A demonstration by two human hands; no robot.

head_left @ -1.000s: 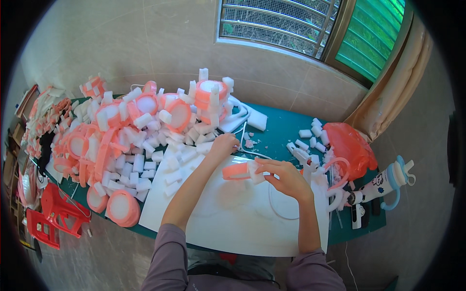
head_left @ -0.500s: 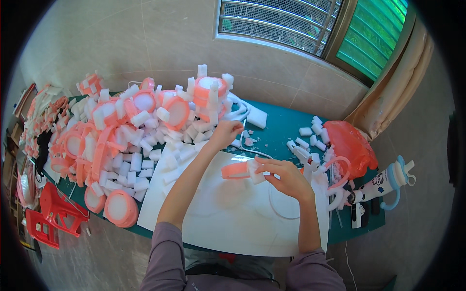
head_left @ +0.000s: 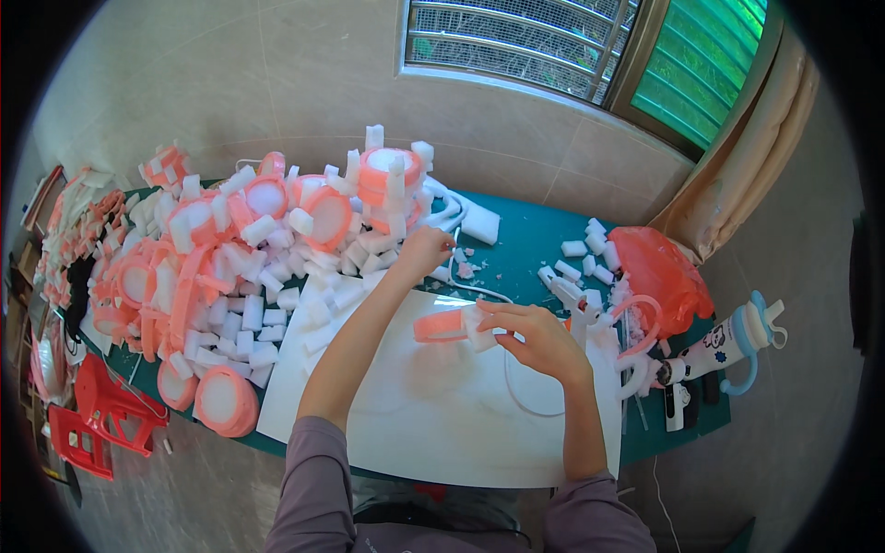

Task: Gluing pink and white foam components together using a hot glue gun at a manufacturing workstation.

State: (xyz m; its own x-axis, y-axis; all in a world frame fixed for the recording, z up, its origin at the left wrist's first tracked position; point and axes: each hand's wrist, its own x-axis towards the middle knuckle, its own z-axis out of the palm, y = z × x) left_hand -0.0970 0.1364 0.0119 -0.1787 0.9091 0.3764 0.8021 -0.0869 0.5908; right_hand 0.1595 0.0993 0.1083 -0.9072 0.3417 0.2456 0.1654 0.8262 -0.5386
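My right hand grips a white foam block that is joined to a pink foam ring, holding it over the white board. Farther back, my left hand is closed above the board's far edge, its fingertips drawn together. What those fingers hold, if anything, is too small or hidden to name. Beside them runs a white cord, and pink foam crumbs lie close by on the green table.
Left of the board rises a pile of white foam blocks and pink foam rings. At the right are a red plastic bag, a glue gun and a water bottle. A red stool stands on the floor.
The whole view has shifted slightly. Both hands keep nearly the same pose, and the pink ring with its white block is still in the right hand.
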